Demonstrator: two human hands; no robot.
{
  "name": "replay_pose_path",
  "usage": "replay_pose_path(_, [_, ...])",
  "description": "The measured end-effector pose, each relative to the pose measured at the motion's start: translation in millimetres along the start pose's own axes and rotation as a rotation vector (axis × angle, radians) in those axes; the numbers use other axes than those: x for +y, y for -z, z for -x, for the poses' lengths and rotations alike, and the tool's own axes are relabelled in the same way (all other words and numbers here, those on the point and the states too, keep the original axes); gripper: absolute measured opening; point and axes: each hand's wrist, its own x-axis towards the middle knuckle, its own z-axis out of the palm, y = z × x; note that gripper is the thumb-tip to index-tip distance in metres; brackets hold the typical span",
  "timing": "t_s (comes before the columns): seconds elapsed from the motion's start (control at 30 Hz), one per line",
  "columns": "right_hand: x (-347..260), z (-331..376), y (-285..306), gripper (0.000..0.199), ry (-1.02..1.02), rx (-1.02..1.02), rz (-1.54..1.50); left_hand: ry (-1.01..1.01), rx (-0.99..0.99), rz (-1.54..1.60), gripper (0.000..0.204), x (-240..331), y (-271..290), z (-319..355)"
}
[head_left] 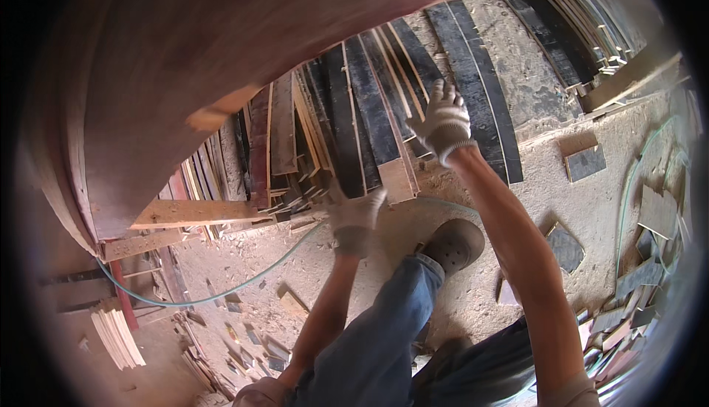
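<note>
My right hand [444, 120], in a pale knitted work glove, reaches over long black-faced plywood strips [467, 52] on the floor. Its fingers are spread, with the thumb apart, and nothing shows in its grasp. Whether the fingertips touch a strip I cannot tell. My left hand [356, 219], gloved too, is blurred by motion near the close ends of more dark strips [363, 122]. Its thumb and fingers look apart, with nothing visible between them. A bare wood patch [399, 178] shows at the end of one strip between my hands.
A large reddish-brown panel [170, 97] overhangs the upper left. Wooden beams [196, 213] lie at the left and right. A green hose [244, 287] curves across the dusty floor. Plywood offcuts [586, 163] lie scattered, heaped at lower right. My shoe [456, 247] stands near the strips.
</note>
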Motion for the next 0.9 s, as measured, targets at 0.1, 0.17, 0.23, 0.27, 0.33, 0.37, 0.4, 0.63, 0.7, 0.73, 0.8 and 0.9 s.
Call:
replay_pose_path(0.1, [-15.3,-28.1,-7.5,0.135,-0.162,0.014,0.035,0.035,-0.017,0.127,0.115,6.5,-4.6,-6.7])
replay_pose_path(0.17, [-15.5,-42.2,-7.9,0.141,-0.234,-0.033,-0.054,-0.025,-0.001,0.174,0.109,6.3,-2.0,-11.5])
replay_pose_path(0.23, [-12.8,-50.6,-8.2,0.139,-0.247,-0.092,-0.108,-0.062,0.032,0.2,0.105,3.8,0.5,-14.3])
replay_pose_path(0.27, [-10.3,-52.0,-8.9,0.137,-0.21,-0.117,-0.122,-0.055,0.051,0.2,0.103,2.1,0.7,-15.1])
replay_pose_path(0.33, [-8.7,-50.7,-14.1,0.133,-0.16,-0.14,-0.134,-0.044,0.067,0.242,0.098,-2.3,-3.0,-14.9])
replay_pose_path(0.37, [-9.5,-49.0,-17.5,0.13,-0.146,-0.137,-0.138,-0.043,0.068,0.279,0.095,-5.0,-6.1,-16.0])
replay_pose_path(0.4, [-9.0,-44.9,-21.5,0.127,-0.116,-0.098,-0.173,-0.025,0.063,0.298,0.091,-7.6,-9.7,-17.4])
replay_pose_path(0.63, [20.2,-20.4,-23.5,0.109,0.185,-0.238,-0.454,0.118,-0.345,0.85,0.058,-39.5,-19.3,-53.9])
replay_pose_path(0.7, [34.1,-13.8,-26.3,0.106,0.165,-0.275,-0.403,0.203,-0.488,1.066,0.052,-44.9,-18.9,-59.7])
replay_pose_path(0.73, [39.7,-9.8,-30.9,0.103,0.206,-0.231,-0.346,0.29,-0.555,1.13,0.048,-46.2,-18.4,-61.5])
replay_pose_path(0.8, [47.5,-2.6,-45.0,0.101,0.196,-0.18,-0.531,0.172,-0.53,1.091,0.059,-42.3,-21.7,-64.1])
replay_pose_path(0.9, [51.5,0.3,-69.3,0.1,0.131,-0.119,-0.591,0.036,-0.561,1.015,0.065,-29.1,-32.3,-73.9])
